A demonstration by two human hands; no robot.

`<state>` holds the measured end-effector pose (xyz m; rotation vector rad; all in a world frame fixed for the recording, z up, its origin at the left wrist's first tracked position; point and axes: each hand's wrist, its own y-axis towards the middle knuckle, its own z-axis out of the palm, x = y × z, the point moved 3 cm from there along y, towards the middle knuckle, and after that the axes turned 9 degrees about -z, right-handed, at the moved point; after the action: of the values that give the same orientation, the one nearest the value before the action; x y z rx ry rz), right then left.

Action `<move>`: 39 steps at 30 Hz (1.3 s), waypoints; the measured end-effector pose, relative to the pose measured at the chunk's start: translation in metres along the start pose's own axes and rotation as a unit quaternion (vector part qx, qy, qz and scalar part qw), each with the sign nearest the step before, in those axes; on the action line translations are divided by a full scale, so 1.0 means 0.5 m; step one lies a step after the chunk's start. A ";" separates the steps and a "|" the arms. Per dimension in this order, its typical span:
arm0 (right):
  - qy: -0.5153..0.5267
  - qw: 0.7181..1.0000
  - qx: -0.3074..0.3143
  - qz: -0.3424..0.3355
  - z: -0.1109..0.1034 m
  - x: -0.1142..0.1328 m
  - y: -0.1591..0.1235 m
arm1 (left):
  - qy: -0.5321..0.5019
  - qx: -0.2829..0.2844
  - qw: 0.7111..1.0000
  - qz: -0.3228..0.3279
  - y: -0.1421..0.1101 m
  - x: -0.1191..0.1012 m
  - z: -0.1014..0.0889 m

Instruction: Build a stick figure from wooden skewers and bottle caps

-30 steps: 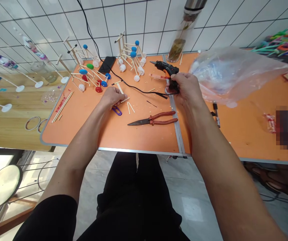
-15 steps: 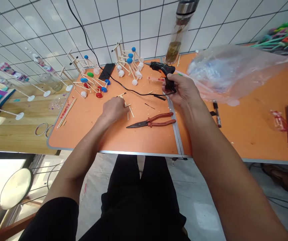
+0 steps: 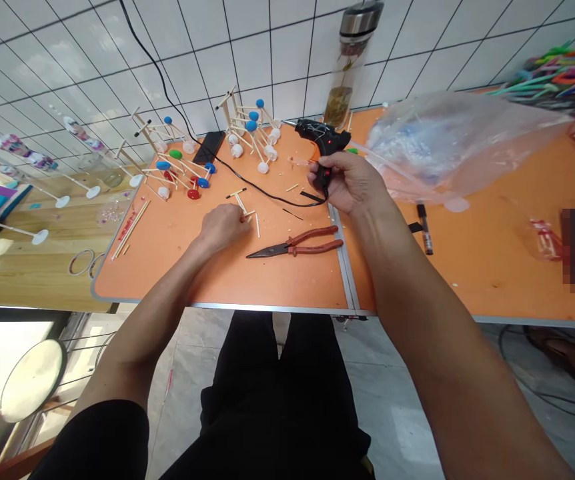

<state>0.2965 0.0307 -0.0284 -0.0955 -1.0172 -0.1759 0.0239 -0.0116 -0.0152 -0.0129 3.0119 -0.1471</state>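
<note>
My right hand point(image 3: 348, 183) grips the handle of a black hot glue gun point(image 3: 321, 141), which it holds above the orange table point(image 3: 167, 267) with the nozzle pointing left. A black cord point(image 3: 267, 193) runs from the gun across the tabletop. My left hand point(image 3: 223, 227) lies curled on the table, its fingertips among thin wooden sticks point(image 3: 248, 217). I cannot tell if it pinches one. Red-handled needle-nose pliers point(image 3: 295, 245) lie between my hands, nearer the table's front edge.
Stick models with blue, green and red balls point(image 3: 180, 175) and white feet stand at the back, beside a black phone point(image 3: 208, 147). A clear plastic bag point(image 3: 460, 143) hangs to the right. A glass bottle point(image 3: 348, 67) and a marker point(image 3: 423, 230) stand nearby.
My right hand has moved the glue gun left and turned it slightly. My left hand has shifted a little among the sticks, and the whole view has drifted slightly.
</note>
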 end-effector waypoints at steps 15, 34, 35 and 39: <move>-0.095 0.988 0.105 -0.058 0.047 0.026 -0.062 | -0.622 0.050 0.781 0.027 0.054 -0.004 0.008; -0.194 0.966 0.140 -0.093 0.063 0.017 -0.092 | -0.643 -0.033 0.762 0.072 0.060 0.009 0.030; -0.196 0.966 0.140 -0.092 0.063 0.017 -0.093 | -0.646 -0.037 0.758 0.076 0.060 0.010 0.029; -0.202 0.965 0.134 -0.100 0.066 0.019 -0.097 | -0.652 -0.049 0.752 0.083 0.058 0.012 0.026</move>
<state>0.2644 -0.0126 -0.0032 0.2280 -1.4490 -0.2052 0.0194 0.0157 -0.0319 0.1002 1.5829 0.0450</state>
